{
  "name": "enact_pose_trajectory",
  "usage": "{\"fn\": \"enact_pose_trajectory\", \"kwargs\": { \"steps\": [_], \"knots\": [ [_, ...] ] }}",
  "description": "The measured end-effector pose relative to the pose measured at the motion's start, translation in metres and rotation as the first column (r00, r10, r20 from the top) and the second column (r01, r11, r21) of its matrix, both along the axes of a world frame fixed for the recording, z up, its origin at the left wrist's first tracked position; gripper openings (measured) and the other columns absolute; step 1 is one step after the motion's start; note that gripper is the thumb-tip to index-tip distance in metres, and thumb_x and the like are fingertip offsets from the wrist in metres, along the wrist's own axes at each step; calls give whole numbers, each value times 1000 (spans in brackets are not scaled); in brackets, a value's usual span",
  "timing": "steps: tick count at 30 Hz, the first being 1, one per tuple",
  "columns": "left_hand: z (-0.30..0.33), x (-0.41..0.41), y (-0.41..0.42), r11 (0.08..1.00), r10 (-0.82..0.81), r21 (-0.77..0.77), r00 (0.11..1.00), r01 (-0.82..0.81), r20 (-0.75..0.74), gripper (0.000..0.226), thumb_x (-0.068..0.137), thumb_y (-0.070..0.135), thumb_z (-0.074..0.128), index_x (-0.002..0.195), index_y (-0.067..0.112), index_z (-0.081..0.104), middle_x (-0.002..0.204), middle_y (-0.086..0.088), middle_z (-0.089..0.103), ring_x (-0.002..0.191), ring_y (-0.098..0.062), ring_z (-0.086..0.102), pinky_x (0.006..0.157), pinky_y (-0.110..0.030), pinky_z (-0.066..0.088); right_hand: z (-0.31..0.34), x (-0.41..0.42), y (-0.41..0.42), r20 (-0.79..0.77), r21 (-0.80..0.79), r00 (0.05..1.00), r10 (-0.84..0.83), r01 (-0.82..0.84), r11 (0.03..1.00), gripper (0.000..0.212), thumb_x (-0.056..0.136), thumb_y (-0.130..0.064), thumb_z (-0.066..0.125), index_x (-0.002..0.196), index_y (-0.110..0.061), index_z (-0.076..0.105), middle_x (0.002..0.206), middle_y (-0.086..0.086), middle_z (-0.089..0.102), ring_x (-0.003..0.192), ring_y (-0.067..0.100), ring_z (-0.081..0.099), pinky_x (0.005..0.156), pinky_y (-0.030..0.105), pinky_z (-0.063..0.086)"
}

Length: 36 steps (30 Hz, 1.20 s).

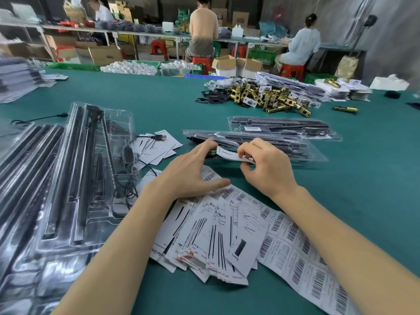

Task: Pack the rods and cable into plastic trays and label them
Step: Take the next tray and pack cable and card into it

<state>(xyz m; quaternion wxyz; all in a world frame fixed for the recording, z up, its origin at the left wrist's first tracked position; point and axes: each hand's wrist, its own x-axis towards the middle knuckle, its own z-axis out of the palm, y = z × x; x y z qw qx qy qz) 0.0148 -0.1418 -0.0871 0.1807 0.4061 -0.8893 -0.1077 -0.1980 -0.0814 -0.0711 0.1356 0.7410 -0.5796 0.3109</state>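
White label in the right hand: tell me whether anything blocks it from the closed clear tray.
Nothing visible does. The right hand pinches the white paper label directly over the closed clear plastic tray.

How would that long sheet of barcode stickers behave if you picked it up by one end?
Probably floppy: the barcode sticker sheet is thin paper, lying flat and slightly rippled on the green table, so it would likely droop and bend. It looks light, and may slide easily if pushed.
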Motion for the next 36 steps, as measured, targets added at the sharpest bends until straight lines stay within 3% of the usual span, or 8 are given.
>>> {"fn": "enact_pose_trajectory", "kwargs": {
  "steps": [3,7,12,17,23,28,32,36],
  "knots": [
    [-1,0,-1,1000,11,-6,1000,-11,-21,96,76,87,50,150,37,15,159,13,31,117,-19,57,89,-36,43,-2,0,-1,-13,-29,1000,4,-4,1000,16,80,-5,71,89,-17,69,85,-2,63,75,20,57,53,32,49],
    [-3,0,-2,999,44,8,998,-43,-54,97,72,89,51,147,38,14,153,11,39,93,-21,59,81,-38,44,-5,2,-3,-22,-128,999,-24,21,992,17,77,-2,73,86,-15,73,83,-2,66,77,23,60,56,27,43],
    [-2,0,-2,999,40,5,997,-40,-69,95,72,88,51,145,38,16,155,13,30,102,-25,60,86,-41,47,-7,15,-14,-52,-231,998,-23,10,973,14,78,-2,75,83,-15,75,81,-2,68,74,24,60,59,33,47],
    [-3,0,-4,999,44,6,997,-44,-63,93,73,86,52,147,39,19,158,15,23,110,-23,57,87,-39,45,-7,29,-27,-71,-260,991,-111,89,962,7,81,-13,79,82,-20,80,78,-2,65,72,26,59,60,31,39],
    [-2,-1,-4,999,41,5,997,-40,-73,90,76,82,55,147,38,22,153,16,30,111,-20,58,84,-34,40,3,34,-29,-95,-158,994,-56,41,987,3,87,-21,79,85,-22,81,67,0,62,53,27,59,50,24,28],
    [0,-1,-1,999,38,14,996,-37,-80,90,76,83,53,148,38,22,150,12,39,119,-19,55,85,-32,39,10,30,-24,-163,35,987,-5,11,999,21,96,-27,63,111,-20,77,96,1,68,83,27,66,61,33,47],
    [1,-1,1,999,37,39,997,-35,-61,96,74,85,51,150,36,21,149,9,45,121,-19,56,92,-34,43,8,34,-13,-282,72,957,-71,94,993,28,98,-27,48,110,-22,72,105,-4,62,88,21,62,58,29,33],
    [3,-1,3,999,33,34,999,-31,-33,99,71,87,51,150,33,22,149,9,48,125,-17,55,91,-31,40,5,33,-1,-269,89,957,-105,134,987,26,96,-26,47,110,-24,69,108,-8,65,88,21,65,57,28,31]
  ]
}}
